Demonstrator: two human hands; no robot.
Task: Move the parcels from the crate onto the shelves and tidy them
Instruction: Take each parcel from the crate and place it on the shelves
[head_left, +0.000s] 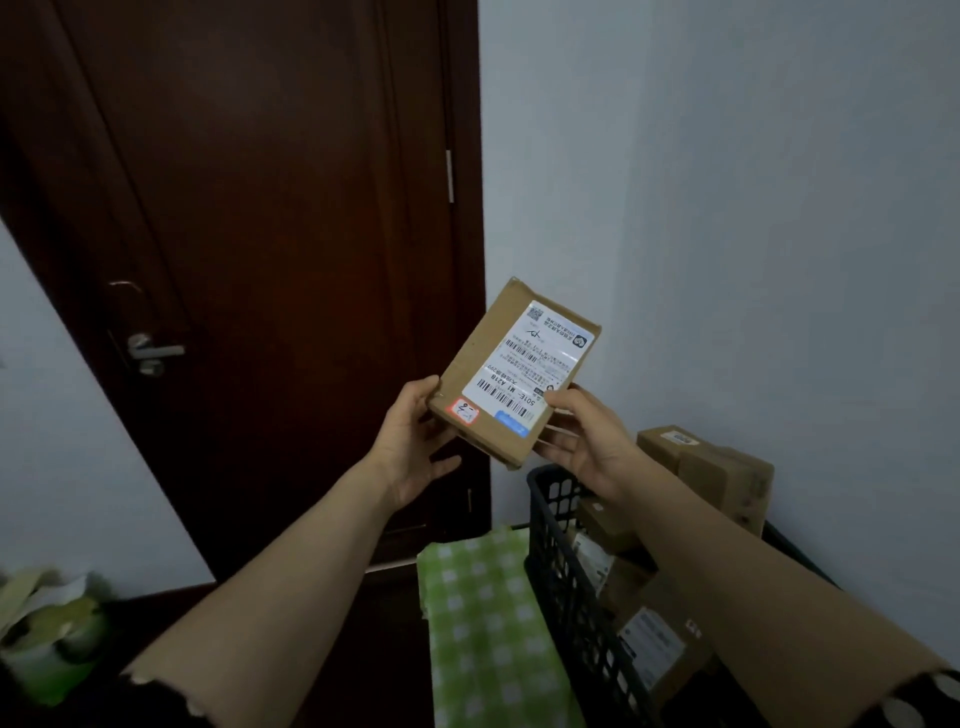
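One parcel (514, 374) is out of the crate (550, 525) and held in the air by both hands. The step in hand looks like the carry from crate to shelf, perhaps with a pause to read the label, which faces the camera. The parcel is a flat cardboard box, tilted, with its far end raised above and beyond the fingers. The door (260, 208) is behind it on the left and the wall (753, 208) on the right.

The left hand (415, 441) grips the near left corner. Its thumb lies along the edge by a small red sticker, and its fingers (447, 464) curl loosely underneath. The right hand (587, 441) pinches the near right corner, with the thumb pressed on the label and the fingers (553, 441) slightly spread beneath the box. Neither hand looks clenched; the box sits between thumb and fingers on each side.

The crate stands below the right hand and forearm, with other parcels (654, 639) inside it. More boxes (722, 467) are stacked just beyond it against the wall. A green checked cloth (483, 623) lies below the left fingers, beside the crate.

No shelves are in view, so the next move probably calls for turning toward them with both grips kept. The parcel can then be set down flat and squared up. With the crate this full, the task seems far from done.
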